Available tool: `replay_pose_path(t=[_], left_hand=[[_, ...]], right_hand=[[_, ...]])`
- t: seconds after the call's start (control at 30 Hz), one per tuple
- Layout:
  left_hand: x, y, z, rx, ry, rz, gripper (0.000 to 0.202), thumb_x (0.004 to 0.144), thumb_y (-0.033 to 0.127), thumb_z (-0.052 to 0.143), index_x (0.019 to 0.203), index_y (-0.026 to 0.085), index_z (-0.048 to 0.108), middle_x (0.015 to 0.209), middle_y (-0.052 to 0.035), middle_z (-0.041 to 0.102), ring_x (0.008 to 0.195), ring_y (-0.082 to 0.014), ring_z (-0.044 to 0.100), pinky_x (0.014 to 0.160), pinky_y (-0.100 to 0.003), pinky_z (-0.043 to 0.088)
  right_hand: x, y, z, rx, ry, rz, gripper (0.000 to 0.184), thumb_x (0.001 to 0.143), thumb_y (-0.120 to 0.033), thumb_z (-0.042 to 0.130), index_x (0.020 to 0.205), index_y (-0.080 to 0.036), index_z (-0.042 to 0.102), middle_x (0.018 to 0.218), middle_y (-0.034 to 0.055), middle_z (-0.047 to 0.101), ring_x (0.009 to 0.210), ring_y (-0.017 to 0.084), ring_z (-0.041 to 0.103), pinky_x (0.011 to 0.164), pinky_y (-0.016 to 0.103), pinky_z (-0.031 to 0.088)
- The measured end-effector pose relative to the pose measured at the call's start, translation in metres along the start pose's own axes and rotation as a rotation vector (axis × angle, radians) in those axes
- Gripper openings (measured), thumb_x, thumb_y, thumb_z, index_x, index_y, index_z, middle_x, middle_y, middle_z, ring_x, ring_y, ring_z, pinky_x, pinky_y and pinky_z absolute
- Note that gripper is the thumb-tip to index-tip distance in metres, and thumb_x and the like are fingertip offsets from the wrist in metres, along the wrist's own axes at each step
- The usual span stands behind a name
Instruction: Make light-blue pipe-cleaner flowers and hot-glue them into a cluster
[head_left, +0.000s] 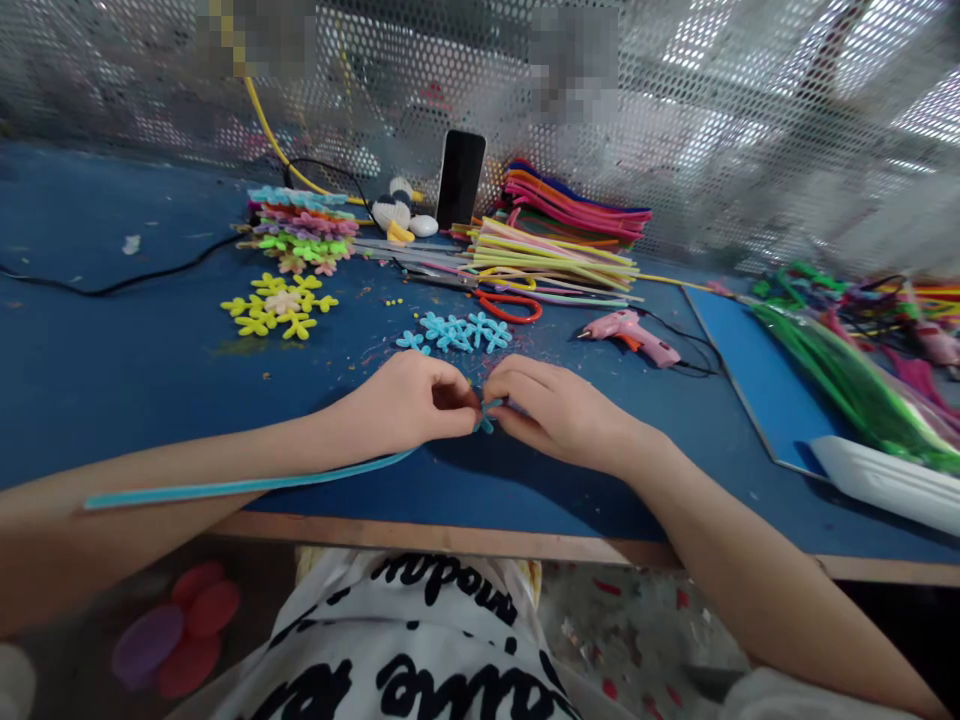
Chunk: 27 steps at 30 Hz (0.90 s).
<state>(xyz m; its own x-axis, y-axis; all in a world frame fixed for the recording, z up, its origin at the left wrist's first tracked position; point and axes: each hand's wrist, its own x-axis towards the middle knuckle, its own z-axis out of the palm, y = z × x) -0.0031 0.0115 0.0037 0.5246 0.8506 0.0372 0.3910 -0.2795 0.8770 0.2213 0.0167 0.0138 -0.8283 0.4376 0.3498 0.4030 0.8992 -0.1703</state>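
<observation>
Between my two hands, just above the blue table, is a small blue pipe cleaner flower (487, 415). My left hand (409, 400) pinches it from the left with thumb and forefinger. From the other side, the fingertips of my right hand (559, 410) grip it too. A long straight length of blue pipe cleaner (247, 487) runs out under my left wrist and across the forearm; whether it joins the flower is hidden. Just beyond my hands lies a group of finished blue pipe cleaner flowers (456, 332).
A yellow flower cluster (281, 305) and stacked coloured flowers (304, 230) lie at left. Scissors with red handles (514, 305), pipe cleaner bundles (555, 258) and a leaning phone (460, 178) are behind. A pink glue gun (634, 337) and blue board (742, 370) lie right.
</observation>
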Motion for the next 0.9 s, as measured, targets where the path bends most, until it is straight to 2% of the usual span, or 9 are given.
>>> replay_pose_path(t=[0.17, 0.27, 0.37, 0.4, 0.47, 0.57, 0.67, 0.8, 0.9], left_hand=[[-0.006, -0.004, 0.005, 0.361, 0.188, 0.289, 0.004, 0.076, 0.014, 0.069, 0.076, 0.016, 0.073, 0.067, 0.0027, 0.07, 0.061, -0.0107, 0.063, 0.061, -0.021, 0.043], [-0.007, -0.009, 0.01, 0.518, 0.295, 0.408, 0.005, 0.081, 0.015, 0.068, 0.081, 0.016, 0.073, 0.074, 0.0004, 0.072, 0.068, -0.0132, 0.066, 0.065, -0.024, 0.043], [-0.009, -0.008, 0.013, 0.575, 0.355, 0.433, 0.008, 0.085, 0.019, 0.065, 0.082, 0.017, 0.072, 0.077, -0.0012, 0.073, 0.07, -0.0148, 0.067, 0.064, -0.025, 0.042], [-0.01, -0.006, 0.013, 0.561, 0.357, 0.411, 0.009, 0.085, 0.021, 0.065, 0.081, 0.017, 0.072, 0.077, -0.0014, 0.073, 0.07, -0.015, 0.066, 0.064, -0.025, 0.042], [-0.01, 0.0, 0.01, 0.441, 0.316, 0.316, 0.009, 0.083, 0.023, 0.066, 0.079, 0.018, 0.072, 0.074, -0.0008, 0.072, 0.067, -0.0141, 0.064, 0.063, -0.024, 0.043], [-0.008, 0.009, 0.002, 0.04, 0.112, 0.068, 0.012, 0.08, 0.029, 0.068, 0.077, 0.018, 0.072, 0.065, 0.0014, 0.068, 0.057, -0.0117, 0.059, 0.056, -0.022, 0.043], [-0.004, 0.012, -0.003, -0.353, -0.095, -0.126, 0.013, 0.075, 0.029, 0.07, 0.072, 0.017, 0.07, 0.066, 0.0012, 0.069, 0.051, -0.0093, 0.055, 0.052, -0.022, 0.044], [0.0, 0.01, -0.002, -0.564, -0.267, -0.233, 0.014, 0.071, 0.029, 0.072, 0.065, 0.017, 0.069, 0.065, 0.0012, 0.068, 0.048, -0.0064, 0.05, 0.048, -0.019, 0.039], [0.001, 0.011, 0.0, -0.599, -0.339, -0.28, 0.015, 0.069, 0.028, 0.074, 0.062, 0.017, 0.068, 0.063, 0.0014, 0.067, 0.047, -0.0063, 0.05, 0.046, -0.019, 0.037]], right_hand=[[0.0, -0.008, 0.007, 0.067, 0.056, 0.148, 0.007, 0.092, -0.016, 0.055, 0.094, -0.016, 0.061, 0.085, 0.0067, 0.065, 0.077, 0.017, 0.059, 0.069, 0.027, 0.047], [0.004, -0.024, 0.012, 0.149, 0.17, 0.387, 0.006, 0.086, -0.016, 0.06, 0.084, -0.016, 0.065, 0.073, 0.002, 0.064, 0.066, 0.013, 0.057, 0.062, 0.025, 0.043], [0.008, -0.037, 0.013, 0.345, 0.245, 0.704, 0.015, 0.086, -0.022, 0.062, 0.074, -0.016, 0.067, 0.061, -0.0013, 0.061, 0.055, 0.01, 0.05, 0.051, 0.023, 0.037], [0.008, -0.038, 0.013, 0.435, 0.248, 0.771, 0.017, 0.086, -0.025, 0.063, 0.073, -0.016, 0.067, 0.059, -0.0019, 0.059, 0.052, 0.009, 0.048, 0.049, 0.022, 0.035], [0.007, -0.033, 0.009, 0.633, 0.231, 0.805, 0.024, 0.087, -0.033, 0.066, 0.071, -0.016, 0.067, 0.057, -0.0022, 0.058, 0.05, 0.009, 0.047, 0.046, 0.022, 0.035], [0.002, -0.015, 0.002, 0.86, 0.176, 0.653, 0.032, 0.093, -0.044, 0.063, 0.081, -0.016, 0.071, 0.067, 0.0019, 0.066, 0.058, 0.012, 0.058, 0.055, 0.024, 0.048], [-0.002, 0.002, -0.002, 0.799, 0.205, 0.377, 0.024, 0.093, -0.036, 0.068, 0.11, -0.019, 0.072, 0.095, 0.0073, 0.073, 0.082, 0.016, 0.067, 0.076, 0.029, 0.055], [-0.001, 0.007, 0.002, 0.633, 0.255, 0.05, 0.012, 0.091, -0.021, 0.072, 0.102, -0.02, 0.074, 0.094, 0.0066, 0.073, 0.088, 0.015, 0.067, 0.081, 0.028, 0.054], [0.002, 0.003, 0.004, 0.616, 0.231, -0.004, 0.006, 0.094, -0.023, 0.068, 0.096, -0.018, 0.071, 0.09, 0.0064, 0.071, 0.086, 0.015, 0.066, 0.079, 0.027, 0.053]])
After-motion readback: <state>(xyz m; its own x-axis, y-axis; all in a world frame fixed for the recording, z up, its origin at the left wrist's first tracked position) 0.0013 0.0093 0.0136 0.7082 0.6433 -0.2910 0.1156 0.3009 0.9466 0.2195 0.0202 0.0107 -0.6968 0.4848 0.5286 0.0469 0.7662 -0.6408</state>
